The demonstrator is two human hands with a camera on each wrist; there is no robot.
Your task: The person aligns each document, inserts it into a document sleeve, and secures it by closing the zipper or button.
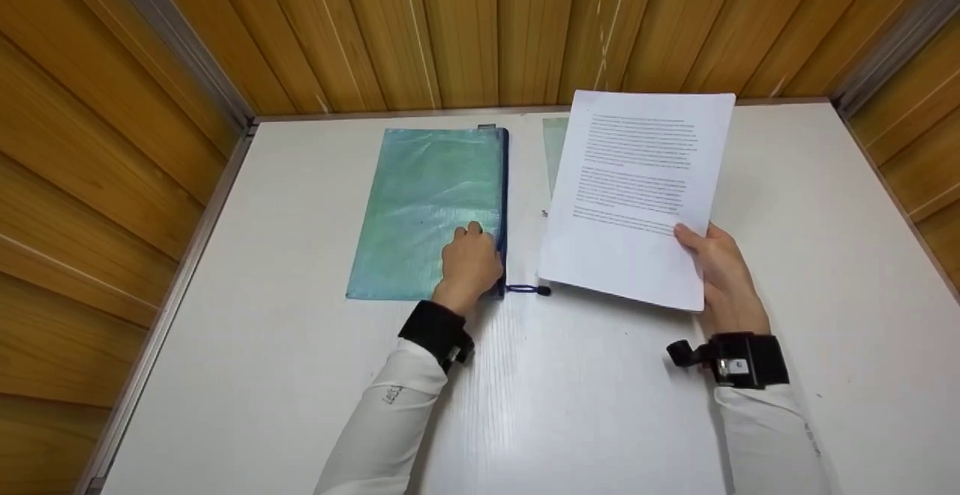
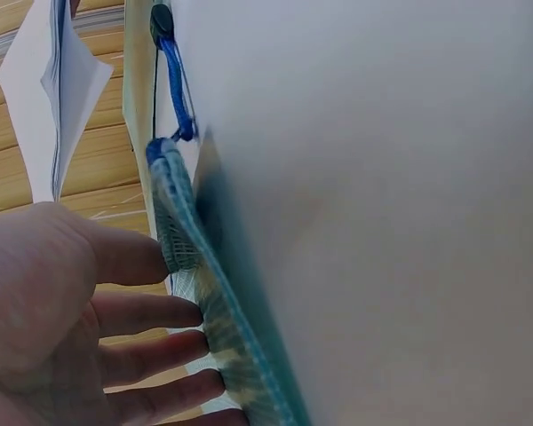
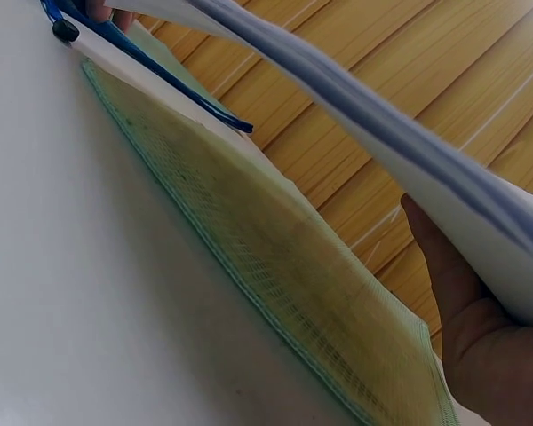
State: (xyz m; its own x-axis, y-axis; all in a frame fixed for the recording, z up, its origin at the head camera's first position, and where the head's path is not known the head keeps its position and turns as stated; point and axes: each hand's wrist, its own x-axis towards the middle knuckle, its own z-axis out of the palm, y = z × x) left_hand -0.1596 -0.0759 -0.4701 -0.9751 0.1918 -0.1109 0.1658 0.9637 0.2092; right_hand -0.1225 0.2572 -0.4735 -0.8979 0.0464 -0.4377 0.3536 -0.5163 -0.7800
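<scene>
A teal zipper pouch point(image 1: 420, 195) with a dark blue zip along its right side lies flat. My left hand point(image 1: 470, 262) holds its lower right part, thumb at the zip edge and fingertips on the upper face, as the left wrist view point(image 2: 44, 302) shows. A blue pull cord with a black end point(image 1: 545, 290) sticks out from its lower right corner. My right hand point(image 1: 724, 274) grips a stack of printed paper point(image 1: 630, 255) by its lower right edge, thumb on top, and holds it tilted above the table. Its fingers behind the paper are hidden.
A paler green mesh pouch point(image 3: 275, 240) lies under the raised paper, mostly covered in the head view. All this is on a white table point(image 1: 300, 375), with wood-patterned walls point(image 1: 465, 30) at the back and both sides.
</scene>
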